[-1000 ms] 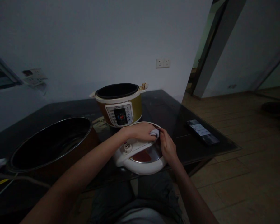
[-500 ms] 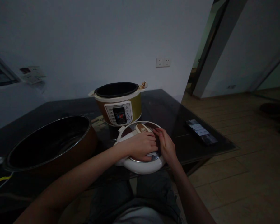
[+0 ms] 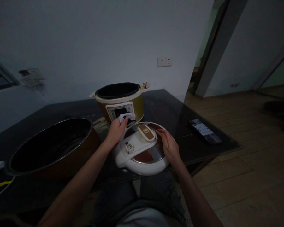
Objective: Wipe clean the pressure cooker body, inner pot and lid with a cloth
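A pressure cooker lid [image 3: 142,160] with a white rim, brown-and-cream knob and shiny top lies at the table's near edge. My right hand [image 3: 170,147] rests on its right side, fingers stretched out along the surface. My left hand [image 3: 117,130] pinches a crumpled white cloth or tissue [image 3: 127,117] just beyond the lid's upper left edge. Behind the cloth stands the electric pressure cooker [image 3: 138,107], lidless, with a dark interior and a front control panel partly covered by that hand.
A large brown pot [image 3: 90,143] with a dark inside stands at the left on the dark table [image 3: 165,104]. On the right lies a phone [image 3: 204,130] with its screen lit. A yellow strip [image 3: 2,184] and a white cord are at the lower left. Wall sockets [image 3: 164,61] sit behind.
My left hand has moved up and left off the lid with the white cloth, in front of the cooker. The lid's knob and valve now show. My right hand stays on the lid.
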Demonstrator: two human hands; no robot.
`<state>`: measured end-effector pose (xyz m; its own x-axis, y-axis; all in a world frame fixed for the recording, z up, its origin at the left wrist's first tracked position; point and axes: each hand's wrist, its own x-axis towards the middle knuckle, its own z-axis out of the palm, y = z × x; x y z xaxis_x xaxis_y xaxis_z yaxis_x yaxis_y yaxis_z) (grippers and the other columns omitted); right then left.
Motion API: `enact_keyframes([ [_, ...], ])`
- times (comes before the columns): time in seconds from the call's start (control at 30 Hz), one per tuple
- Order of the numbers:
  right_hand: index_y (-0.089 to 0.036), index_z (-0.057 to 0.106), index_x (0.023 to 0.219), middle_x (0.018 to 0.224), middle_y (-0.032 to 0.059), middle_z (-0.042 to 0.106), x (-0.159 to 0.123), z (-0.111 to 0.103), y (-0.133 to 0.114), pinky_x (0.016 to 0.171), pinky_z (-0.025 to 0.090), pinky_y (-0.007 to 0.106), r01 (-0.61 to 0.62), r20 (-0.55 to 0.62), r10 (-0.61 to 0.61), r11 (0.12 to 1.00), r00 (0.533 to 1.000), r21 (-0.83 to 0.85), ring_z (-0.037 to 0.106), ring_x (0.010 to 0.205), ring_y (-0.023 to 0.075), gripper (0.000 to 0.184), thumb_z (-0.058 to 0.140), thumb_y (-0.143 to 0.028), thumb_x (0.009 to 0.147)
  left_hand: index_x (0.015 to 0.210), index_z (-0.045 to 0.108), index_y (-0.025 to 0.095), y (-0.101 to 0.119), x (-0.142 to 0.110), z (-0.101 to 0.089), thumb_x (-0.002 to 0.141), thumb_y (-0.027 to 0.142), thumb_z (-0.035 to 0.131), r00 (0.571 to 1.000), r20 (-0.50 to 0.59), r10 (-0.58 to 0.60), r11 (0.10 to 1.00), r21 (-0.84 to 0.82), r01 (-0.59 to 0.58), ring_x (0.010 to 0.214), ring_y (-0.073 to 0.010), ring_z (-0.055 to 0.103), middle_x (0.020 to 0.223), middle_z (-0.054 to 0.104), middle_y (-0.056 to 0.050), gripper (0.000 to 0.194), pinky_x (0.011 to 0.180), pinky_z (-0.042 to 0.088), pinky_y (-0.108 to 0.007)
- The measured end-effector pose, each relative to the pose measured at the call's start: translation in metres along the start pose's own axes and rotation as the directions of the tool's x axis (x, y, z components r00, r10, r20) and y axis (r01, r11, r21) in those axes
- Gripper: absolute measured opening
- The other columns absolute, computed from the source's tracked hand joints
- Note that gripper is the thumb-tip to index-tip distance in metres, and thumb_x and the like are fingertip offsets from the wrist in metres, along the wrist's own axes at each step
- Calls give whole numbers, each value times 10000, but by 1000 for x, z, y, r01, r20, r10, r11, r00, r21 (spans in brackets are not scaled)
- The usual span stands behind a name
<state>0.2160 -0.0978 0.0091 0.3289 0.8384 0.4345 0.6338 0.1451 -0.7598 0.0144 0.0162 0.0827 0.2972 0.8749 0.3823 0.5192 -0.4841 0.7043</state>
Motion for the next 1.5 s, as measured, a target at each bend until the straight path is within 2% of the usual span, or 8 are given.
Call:
enact_keyframes([
  [0.13, -260, 541, 1142, 1183, 29, 647, 0, 0, 0, 1014, 384, 386, 9, 3, -9, 1000, 1000, 2, 566, 1124, 187, 343, 276, -355, 947, 1186, 563, 153, 8, -10, 27, 901, 398, 411, 948, 276, 156, 984, -127, -125, 1259, -237, 464, 1298, 571, -109, 405, 1081, 301, -362],
  [0.3, -258, 556, 1122, 1186, 32, 644, 0, -1, -2, 1040, 355, 407, 18, 14, -18, 1000, 1000, -22, 572, 1115, 187, 346, 270, -341, 946, 1344, 411, 156, 10, -9, 42, 916, 393, 397, 870, 413, 269, 962, -75, -261, 1358, -203, 331, 1449, 406, -130, 489, 1131, 210, -370],
  [0.53, -260, 558, 1114, 1181, 28, 647, 0, -1, -3, 1040, 356, 415, 22, 7, -22, 1000, 1000, -20, 572, 1117, 189, 330, 287, -325, 936, 1209, 538, 102, 22, 7, 47, 942, 380, 329, 830, 470, 301, 923, 77, -378, 1221, -247, 484, 1272, 564, -177, 438, 1070, 313, -402],
  [0.7, -261, 553, 1133, 1178, 35, 646, 1, 0, 0, 1015, 387, 408, 13, 2, -13, 1000, 1000, -25, 574, 1112, 195, 341, 284, -339, 939, 1376, 382, 100, 42, -27, 47, 954, 346, 318, 791, 501, 350, 807, 268, -527, 1397, -235, 261, 1465, 388, -153, 492, 1147, 157, -426],
  [0.93, -255, 538, 1168, 1214, 48, 626, 0, 2, 3, 1030, 384, 411, -1, -13, 0, 999, 1000, -36, 566, 1140, 190, 366, 276, -290, 915, 1380, 380, 72, 52, -74, 64, 922, 295, 410, 767, 446, 461, 659, 407, -633, 1397, -258, 258, 1470, 383, -145, 511, 1155, 170, -445],
  [1.3, -238, 519, 1226, 1259, 58, 606, 1, 1, 5, 1055, 365, 438, 30, 17, -29, 997, 999, -69, 544, 1176, 200, 380, 310, -269, 910, 1185, 547, 157, 51, -35, 55, 951, 332, 357, 792, 454, 409, 766, 300, -568, 1245, -232, 460, 1268, 573, -103, 349, 1124, 225, -417],
  [1.4, -235, 527, 1219, 1247, 50, 616, 1, 1, 5, 1050, 372, 434, 37, 26, -35, 996, 999, -76, 547, 1171, 201, 375, 312, -278, 916, 1140, 565, 122, 39, -16, 55, 933, 332, 394, 855, 422, 303, 887, 203, -414, 1235, -255, 462, 1266, 568, -147, 342, 1104, 249, -409],
  [1.5, -231, 540, 1200, 1244, 42, 621, 1, 1, 4, 1058, 362, 436, 28, 32, -26, 997, 999, -74, 549, 1167, 199, 366, 313, -275, 916, 1032, 596, 145, 22, 2, 57, 882, 320, 487, 934, 343, 101, 994, -78, -79, 1185, -253, 497, 1202, 601, -129, 256, 1063, 309, -383],
])
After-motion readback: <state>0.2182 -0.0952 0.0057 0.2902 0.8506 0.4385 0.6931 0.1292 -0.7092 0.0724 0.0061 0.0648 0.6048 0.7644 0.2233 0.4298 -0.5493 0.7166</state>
